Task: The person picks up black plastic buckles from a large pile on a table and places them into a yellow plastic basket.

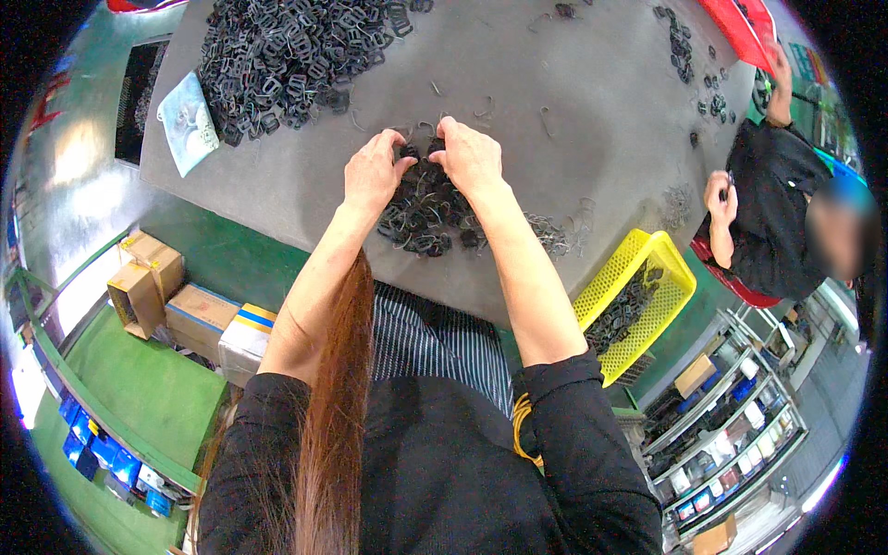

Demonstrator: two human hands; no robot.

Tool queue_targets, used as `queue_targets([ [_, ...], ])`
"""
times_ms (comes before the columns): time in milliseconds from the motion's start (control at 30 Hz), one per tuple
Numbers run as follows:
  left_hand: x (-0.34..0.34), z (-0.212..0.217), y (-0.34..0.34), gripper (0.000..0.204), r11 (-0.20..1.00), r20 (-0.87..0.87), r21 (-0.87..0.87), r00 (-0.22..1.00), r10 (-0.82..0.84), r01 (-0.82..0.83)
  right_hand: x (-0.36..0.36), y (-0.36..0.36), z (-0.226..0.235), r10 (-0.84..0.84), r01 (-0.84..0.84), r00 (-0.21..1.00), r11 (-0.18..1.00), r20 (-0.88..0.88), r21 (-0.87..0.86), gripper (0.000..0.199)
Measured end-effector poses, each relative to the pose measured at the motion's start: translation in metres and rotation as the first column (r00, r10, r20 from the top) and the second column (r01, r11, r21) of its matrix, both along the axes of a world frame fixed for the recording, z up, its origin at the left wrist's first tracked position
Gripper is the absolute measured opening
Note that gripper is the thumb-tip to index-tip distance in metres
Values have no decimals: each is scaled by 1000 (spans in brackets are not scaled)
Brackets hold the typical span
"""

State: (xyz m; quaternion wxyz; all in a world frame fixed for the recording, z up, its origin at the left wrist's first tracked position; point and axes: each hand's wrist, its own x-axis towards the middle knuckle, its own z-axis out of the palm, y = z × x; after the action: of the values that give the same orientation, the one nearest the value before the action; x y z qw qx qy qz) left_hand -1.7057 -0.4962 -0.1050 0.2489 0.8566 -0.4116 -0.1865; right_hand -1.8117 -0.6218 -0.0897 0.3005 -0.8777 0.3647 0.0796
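My left hand (373,172) and my right hand (471,159) face each other over the grey table, a small gap between their fingertips. Thumb and fingers of the left are closed on a small black plastic piece (410,153). Between the right thumb and fingers sits another dark piece (437,146), partly covered. Just below lies a small heap of black plastic pieces (427,211), mixed with thin curved metal bits. Loose metal hooks (547,122) are scattered beyond my hands. More thin wire pieces (552,235) lie beside my right forearm.
A large pile of black plastic buckles (287,60) covers the far left, beside a pale blue plastic packet (188,125). A yellow basket (680,268) holding black parts stands at right. A co-worker (777,185) sits at the table's right edge. Cardboard boxes (199,314) stand lower left.
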Motion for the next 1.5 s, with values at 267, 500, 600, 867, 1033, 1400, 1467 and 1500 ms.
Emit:
queue_targets([
  [267, 45, 36, 13, 19, 986, -859, 121, 510, 48, 111, -46, -19, 14, -444, 186, 893, 505, 69, 843, 21],
  [500, 44, 35, 34, 18, 956, -991, -130, 75, -114, -263, -72, -8, 25, -675, 68, 730, 228, 108, 971, 13],
  [600, 34, 12, 25, 24, 980, -989, -39, 149, -10, -197, -58, 12, 17, -288, 191, 957, 537, -34, 822, 22],
  [867, 25, 22, 17, 25, 805, -986, 163, -79, 144, -571, -70, -39, -7, -590, 222, 798, 483, 127, 847, 21],
  [1033, 33, 19, 5, 23, 907, -980, 127, 89, 177, -402, -103, -78, -3, -814, 305, 568, 349, 125, 886, 22],
  [1400, 16, 15, -126, 25, 987, -347, -117, 926, -148, 113, -44, -145, -20, -298, 289, 953, 947, -51, -140, 30],
  [1467, 13, 11, -156, 26, 965, -164, -149, 957, -240, 216, -54, -136, -18, -328, 327, 943, 944, 49, 43, 30],
  [1500, 11, 12, -171, 29, 966, -145, -84, 956, -256, 246, -67, -133, -25, -374, 340, 915, 916, 149, 212, 31],
])
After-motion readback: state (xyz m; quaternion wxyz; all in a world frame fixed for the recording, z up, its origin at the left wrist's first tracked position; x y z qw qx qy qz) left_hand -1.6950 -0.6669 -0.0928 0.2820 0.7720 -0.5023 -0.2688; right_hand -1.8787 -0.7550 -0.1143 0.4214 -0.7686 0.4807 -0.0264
